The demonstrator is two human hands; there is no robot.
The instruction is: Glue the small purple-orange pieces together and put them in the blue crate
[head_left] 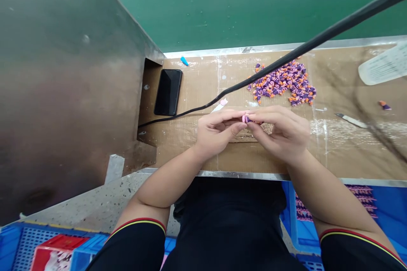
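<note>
Both hands meet over the brown work surface (190, 135). Between their fingertips is a small purple and pink piece (246, 119). My left hand (218, 131) pinches its pink left end with thumb and forefinger. My right hand (281, 131) has its fingers closed on the purple side, and its fingers partly hide the piece. Beyond the right hand lies a heap of small purple, pink and orange pieces (280, 82). A pale strip with a pink tip (220, 105) rests just behind the left hand.
A black phone (168, 92) and a blue cone (184, 61) lie at the left. A black cable (276, 64) crosses above the surface. At the right are a pointed tool (351, 120), a single piece (385, 105) and a white container (381, 65). Blue crates (305, 237) stand below.
</note>
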